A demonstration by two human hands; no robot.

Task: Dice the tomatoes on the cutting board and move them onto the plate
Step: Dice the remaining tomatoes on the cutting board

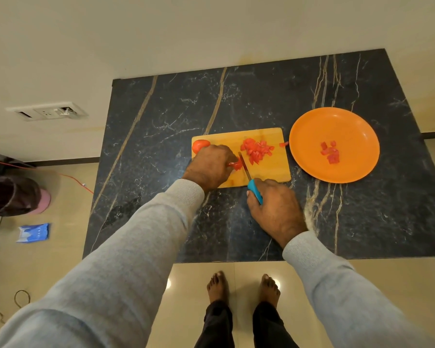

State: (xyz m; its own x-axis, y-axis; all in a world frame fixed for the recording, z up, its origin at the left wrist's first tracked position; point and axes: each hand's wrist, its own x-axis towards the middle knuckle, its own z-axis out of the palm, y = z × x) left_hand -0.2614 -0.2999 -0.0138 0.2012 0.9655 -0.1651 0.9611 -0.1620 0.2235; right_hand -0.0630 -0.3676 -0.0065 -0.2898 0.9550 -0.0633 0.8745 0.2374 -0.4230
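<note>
A wooden cutting board (271, 136) lies on the dark marble table. My left hand (211, 164) presses a piece of tomato (237, 165) down on the board. My right hand (274, 207) grips the blue handle of a knife (255, 192), and the blade (244, 167) rests against that piece. A pile of diced tomato (256, 149) sits just right of the blade. A whole tomato (200, 145) lies at the board's left end. The orange plate (312, 126) to the right holds a few diced pieces (331, 152). One stray piece (283, 144) lies between board and plate.
The dark marble table (161, 146) stands against a cream wall. On the floor at left are a wall socket panel (48, 111), a dark bag (10, 194), a blue packet (33, 232) and an orange cable (73, 179). My bare feet (244, 287) stand below the table edge.
</note>
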